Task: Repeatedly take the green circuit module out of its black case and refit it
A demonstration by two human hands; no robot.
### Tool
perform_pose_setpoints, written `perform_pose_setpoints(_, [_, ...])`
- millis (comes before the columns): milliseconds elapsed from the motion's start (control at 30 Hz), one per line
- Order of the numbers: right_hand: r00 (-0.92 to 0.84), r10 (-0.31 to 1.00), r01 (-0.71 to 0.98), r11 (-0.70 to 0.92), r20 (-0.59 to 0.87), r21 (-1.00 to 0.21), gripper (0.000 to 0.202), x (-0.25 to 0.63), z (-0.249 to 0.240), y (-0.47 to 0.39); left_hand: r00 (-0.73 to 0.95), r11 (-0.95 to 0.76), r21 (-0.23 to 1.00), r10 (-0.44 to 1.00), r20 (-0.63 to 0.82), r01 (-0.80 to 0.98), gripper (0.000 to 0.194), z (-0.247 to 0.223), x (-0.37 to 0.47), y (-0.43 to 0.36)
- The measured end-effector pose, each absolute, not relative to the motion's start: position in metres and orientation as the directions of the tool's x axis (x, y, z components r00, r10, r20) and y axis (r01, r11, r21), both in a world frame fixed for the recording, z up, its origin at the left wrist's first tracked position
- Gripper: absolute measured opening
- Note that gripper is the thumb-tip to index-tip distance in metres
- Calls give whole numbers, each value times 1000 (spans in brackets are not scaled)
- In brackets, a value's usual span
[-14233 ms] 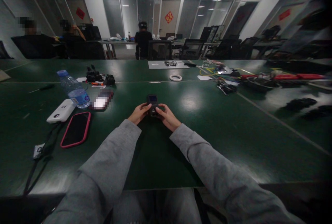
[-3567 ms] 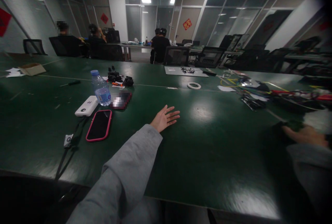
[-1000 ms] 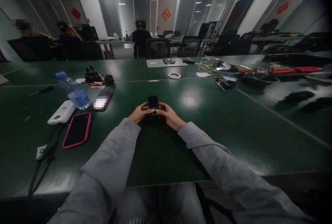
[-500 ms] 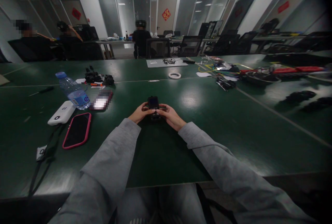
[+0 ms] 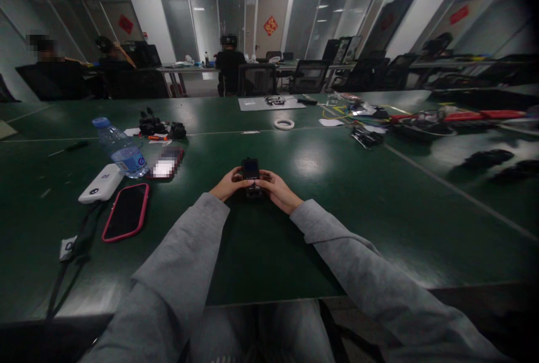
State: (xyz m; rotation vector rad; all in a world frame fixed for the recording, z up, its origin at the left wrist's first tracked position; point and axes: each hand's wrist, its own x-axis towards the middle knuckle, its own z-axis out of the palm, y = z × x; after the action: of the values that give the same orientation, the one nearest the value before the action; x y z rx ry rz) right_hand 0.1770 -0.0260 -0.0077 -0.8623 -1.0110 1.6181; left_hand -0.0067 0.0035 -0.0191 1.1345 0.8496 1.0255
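A small black device with a dark screen (image 5: 251, 168) is held upright at the middle of the green table (image 5: 269, 262). My left hand (image 5: 229, 183) grips it from the left, its thumb across the lower front. From the right, my right hand (image 5: 278, 189) closes on the same device, and the two thumbs meet below the screen. The fingers behind the device are partly hidden. Both forearms, in grey sleeves, rest over the table's near edge.
To the left are a pink-cased phone (image 5: 126, 212), a white power bank (image 5: 101, 183) with a cable, and a water bottle (image 5: 122, 150). A white tape roll (image 5: 283, 124) lies ahead. Wires and tools (image 5: 366, 113) clutter the far right. People sit beyond the table.
The whole view has shifted very slightly. Both hands keep the same hold on the black device.
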Motion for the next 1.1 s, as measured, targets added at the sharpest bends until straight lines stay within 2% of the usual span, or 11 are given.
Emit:
perform_pose_setpoints(300, [-250,968,-346,-122,-34,-930,48,178,-8,-26,335,83,982,942,-23,-167,72,-14,-8,0])
perform_pose_setpoints(800, [-246,966,-329,-159,-78,-931,52,177,-3,-28,356,80,987,934,-27,-136,77,-14,-10,1])
perform_pose_setpoints(900, [-261,963,-331,-157,-70,-930,53,178,-5,-26,354,94,980,935,-25,-178,75,-15,-8,1])
perform_pose_setpoints(1100, [-285,956,-341,-162,-62,-926,52,179,-9,-24,331,183,918,942,-60,-352,55,-15,-4,1])
